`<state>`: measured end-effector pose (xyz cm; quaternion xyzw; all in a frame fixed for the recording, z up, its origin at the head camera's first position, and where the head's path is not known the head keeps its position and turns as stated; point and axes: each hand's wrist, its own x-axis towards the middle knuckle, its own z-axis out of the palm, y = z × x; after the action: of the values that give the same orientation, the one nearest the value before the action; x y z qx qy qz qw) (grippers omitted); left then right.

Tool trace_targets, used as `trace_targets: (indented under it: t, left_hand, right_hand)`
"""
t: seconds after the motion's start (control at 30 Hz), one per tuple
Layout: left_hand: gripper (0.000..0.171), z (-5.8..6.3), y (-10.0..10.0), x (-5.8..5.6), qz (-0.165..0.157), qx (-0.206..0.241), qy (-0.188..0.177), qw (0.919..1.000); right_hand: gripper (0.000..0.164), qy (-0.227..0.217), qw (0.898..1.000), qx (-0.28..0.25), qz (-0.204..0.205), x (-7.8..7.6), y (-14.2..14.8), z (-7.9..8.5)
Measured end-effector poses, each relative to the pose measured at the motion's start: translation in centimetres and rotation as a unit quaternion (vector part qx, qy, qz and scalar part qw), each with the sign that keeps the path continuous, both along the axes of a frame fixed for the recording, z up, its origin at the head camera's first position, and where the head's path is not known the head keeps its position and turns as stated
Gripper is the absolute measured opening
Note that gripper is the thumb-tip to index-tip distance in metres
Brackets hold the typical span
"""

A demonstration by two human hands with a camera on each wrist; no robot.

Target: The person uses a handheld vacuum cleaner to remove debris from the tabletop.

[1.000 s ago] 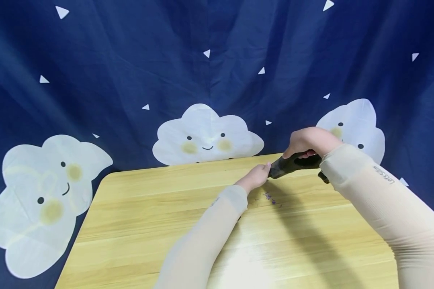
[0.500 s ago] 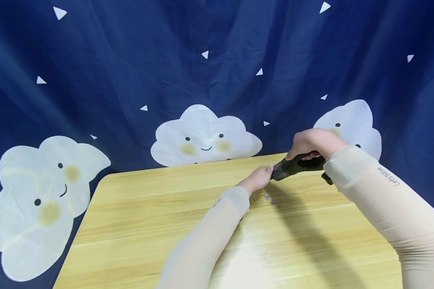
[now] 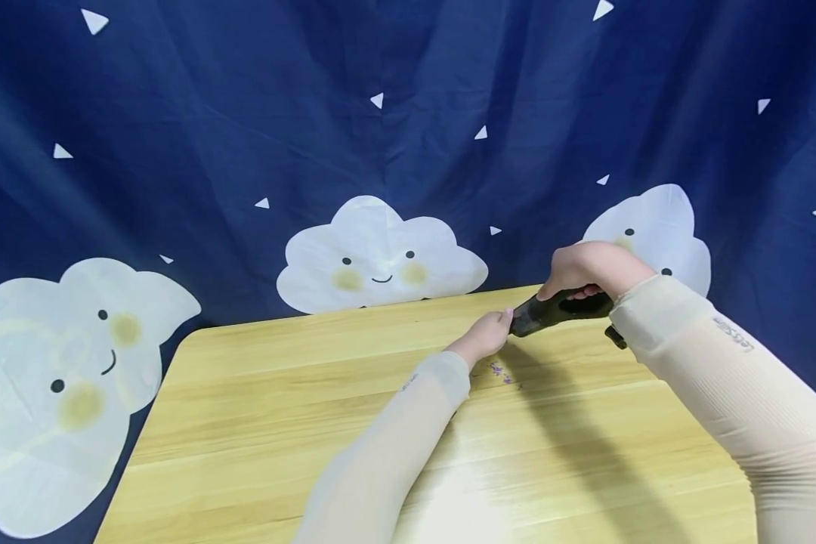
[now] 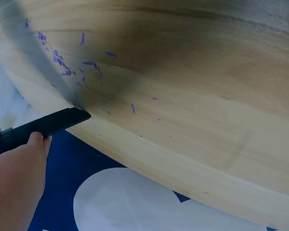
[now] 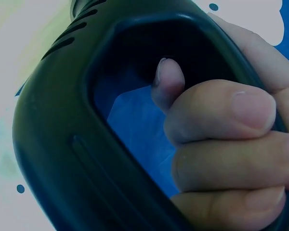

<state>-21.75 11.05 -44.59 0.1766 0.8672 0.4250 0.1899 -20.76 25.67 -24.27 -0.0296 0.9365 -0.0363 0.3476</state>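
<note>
A black handheld vacuum cleaner point(image 3: 545, 313) slants down toward the far right part of the table. My right hand point(image 3: 585, 266) grips its loop handle point(image 5: 53, 110), fingers curled through the opening in the right wrist view. At the front end my left hand point(image 3: 484, 337) holds the nozzle point(image 4: 50, 122), thumb along its side; its other fingers are mostly hidden. In the left wrist view the nozzle's slanted tip is at the table surface near the edge. Small purple scraps point(image 4: 58, 60) lie scattered close to the tip, with a denser cluster point(image 3: 499, 372) in the head view.
The light wooden table point(image 3: 299, 423) has a rounded far left corner. Right behind its far edge hangs a dark blue curtain point(image 3: 217, 136) printed with white clouds. A long shadow point(image 3: 585, 438) runs across the table beneath the right forearm.
Both hands and the vacuum cleaner have shifted slightly to the right over the table, then stayed nearly still. The head view has turned a little. The purple scraps look much the same.
</note>
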Motion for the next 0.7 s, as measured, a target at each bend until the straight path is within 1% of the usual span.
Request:
trace_targets:
  t: [0.1,0.23,0.33,0.53,0.6,0.7]
  left_hand:
    - [0.061,-0.1,0.0,0.1,-0.001,0.007,0.005,1.0]
    - [0.064,-0.1,-0.1,0.4,-0.004,0.018,-0.011,0.9998]
    - [0.067,-0.1,0.0,0.8,-0.014,0.021,-0.024,0.9994]
    - [0.066,-0.6,0.9,1.3,-0.038,0.01,-0.011,0.9991]
    - [0.065,-0.9,1.3,1.5,-0.041,0.009,-0.007,0.9991]
    - [0.064,-1.3,1.9,1.9,-0.044,0.01,0.013,0.9989]
  right_hand:
    - [0.044,-0.006,1.0,-0.001,-0.005,0.1,0.1,0.0]
    - [0.045,-0.003,1.0,-0.007,-0.003,0.3,0.5,-0.1]
    - [0.046,-0.001,1.0,-0.01,-0.003,0.3,1.1,-0.3]
    - [0.049,-0.016,1.0,-0.018,-0.016,0.7,2.9,-0.6]
    - [0.05,-0.018,1.0,-0.021,-0.014,1.0,3.5,-0.8]
    - [0.051,-0.02,0.999,-0.025,-0.008,1.3,4.2,-1.0]
